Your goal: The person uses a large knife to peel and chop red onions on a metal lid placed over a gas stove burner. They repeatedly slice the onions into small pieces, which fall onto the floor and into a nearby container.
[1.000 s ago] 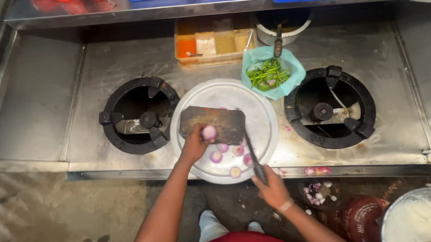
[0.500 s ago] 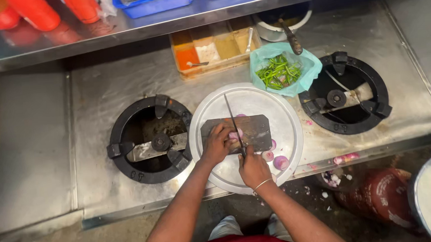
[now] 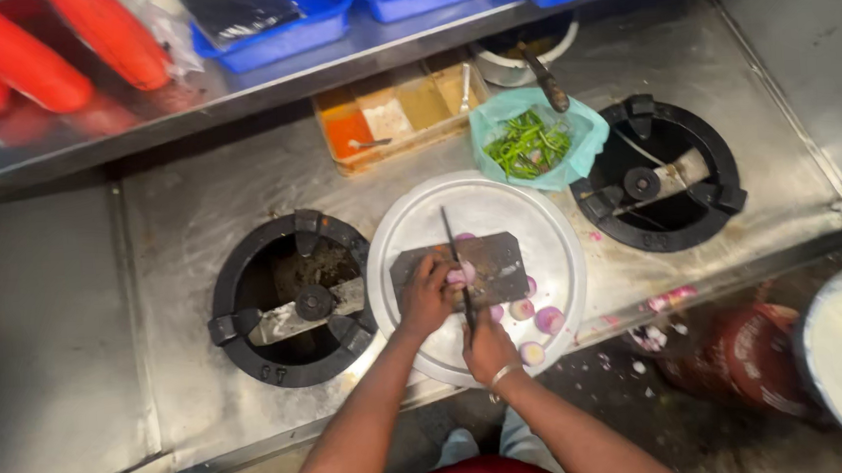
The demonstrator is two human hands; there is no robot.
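The left hand [image 3: 427,295] covers most of a small pink onion [image 3: 461,274], fingers curled down, pinning it to the dark board [image 3: 491,261]. The right hand [image 3: 489,349] is closed around a knife [image 3: 455,264]; its handle is buried in the fist, and the thin blade runs up past the onion. The board sits inside a round metal tray [image 3: 497,203], with peeled onions [image 3: 538,315] loose near the tray's front rim. The tray fills the gap between two burners [image 3: 293,298], overhanging the counter's front edge.
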